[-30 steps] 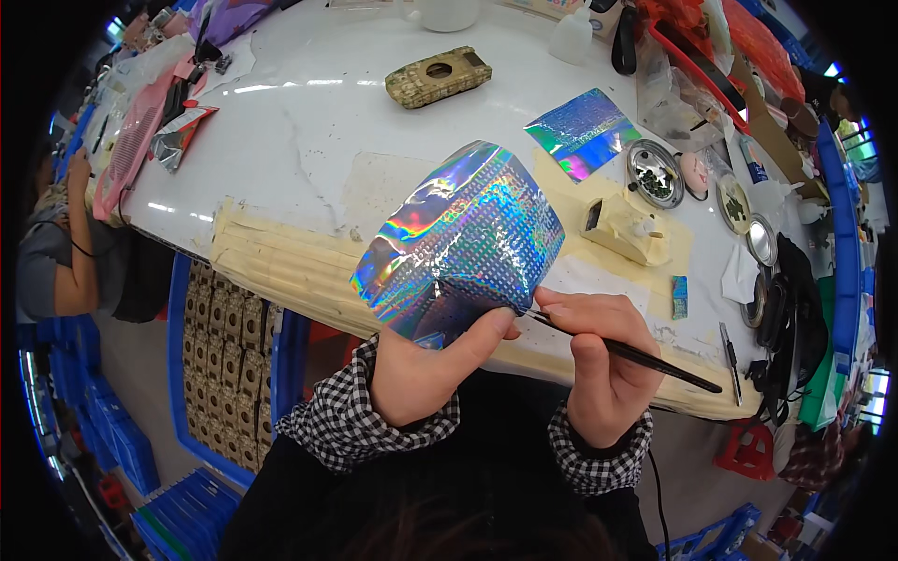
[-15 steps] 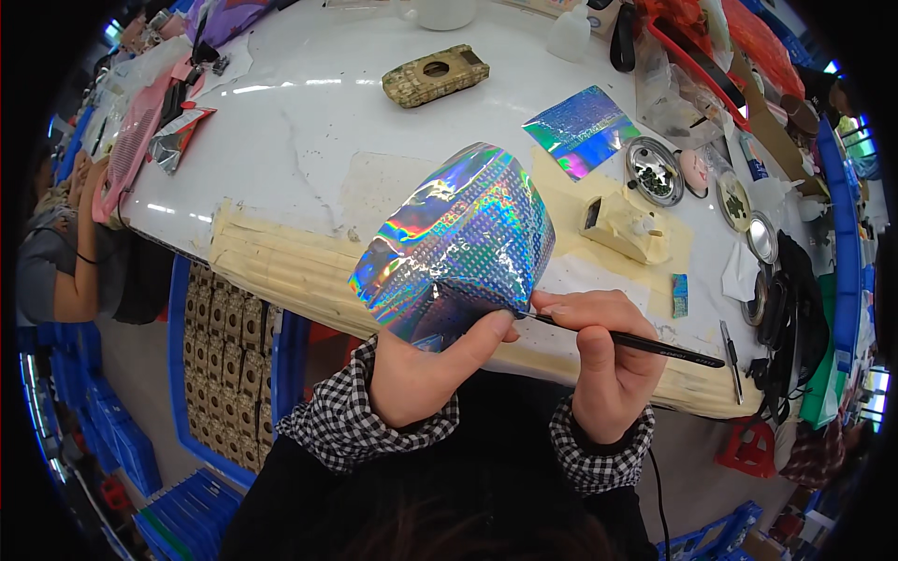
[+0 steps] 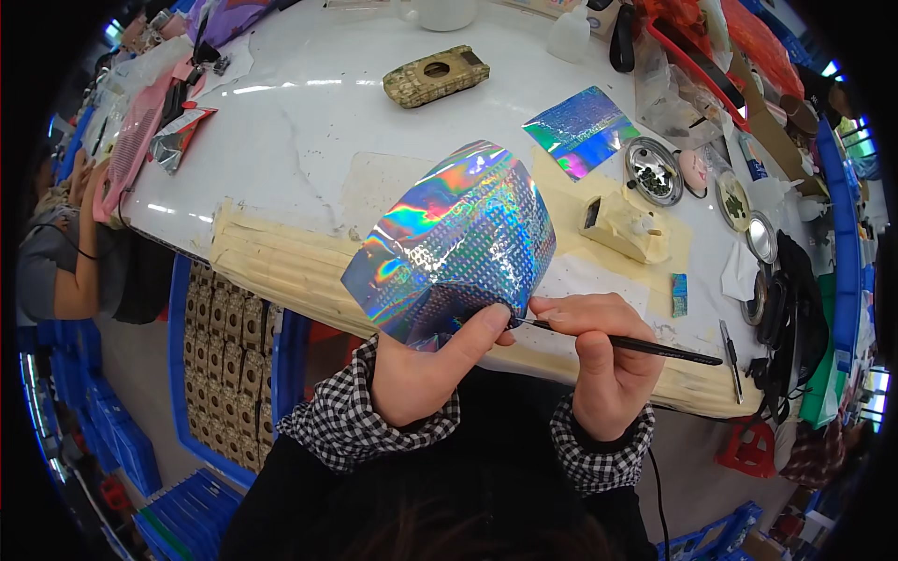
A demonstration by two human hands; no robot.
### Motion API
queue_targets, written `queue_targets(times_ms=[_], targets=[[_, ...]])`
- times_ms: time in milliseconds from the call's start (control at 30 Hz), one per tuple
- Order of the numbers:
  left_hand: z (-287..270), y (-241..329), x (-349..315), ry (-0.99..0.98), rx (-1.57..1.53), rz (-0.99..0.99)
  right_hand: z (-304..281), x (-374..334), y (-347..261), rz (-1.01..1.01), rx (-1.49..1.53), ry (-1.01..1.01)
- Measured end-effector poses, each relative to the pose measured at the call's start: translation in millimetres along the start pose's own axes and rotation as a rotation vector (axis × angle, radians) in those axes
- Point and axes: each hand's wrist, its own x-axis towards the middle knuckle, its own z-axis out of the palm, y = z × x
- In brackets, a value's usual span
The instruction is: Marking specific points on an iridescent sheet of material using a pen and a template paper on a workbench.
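Observation:
My left hand (image 3: 435,369) grips a curled sheet of shiny holographic stickers (image 3: 468,243) by its near edge, thumb on top. Between the thumb and fingers of my right hand (image 3: 608,360) is a slim black-handled paintbrush (image 3: 655,348); its tip meets the sheet beside my left thumb. Whatever lies right at the tip is too small to make out. Beyond the sheet, a camouflage-painted model tank hull (image 3: 436,77) with a round hole rests on the white table (image 3: 290,131). A second holographic sheet (image 3: 582,131) lies flat to the right.
Right of my hands are a tape-covered block (image 3: 627,229), a round metal tin (image 3: 655,171) with small dark green parts, and a craft knife (image 3: 731,360). Below the table's left edge, a blue crate (image 3: 178,360) holds rows of camouflage hulls. Another person's arm (image 3: 79,252) is at far left.
The sheet in my left hand has tilted slightly, its left corner shifting left and its reflections changing. My left thumb and the brush tip have moved slightly.

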Motion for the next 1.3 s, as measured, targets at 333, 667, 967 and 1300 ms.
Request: queue_targets(times_ms=[333,667,967,1300], targets=[[3.2,-2.8,0.1,0.008,-0.035,0.051,-0.4,-0.7,1.1,-0.004,0.028,-0.018],[5.1,-1.6,1.1,0.024,-0.001,0.063,0.9,-0.8,-2.0,0.063,0.034,0.032],[5.6,-8.2,1.0,0.028,0.007,0.108,-1.8,-2.6,-1.9,0.161,0.18,0.013],[4.7,-6.6,2.4,0.011,0.085,0.144,-3.6,-3.6,-2.3,0.127,0.129,0.072]])
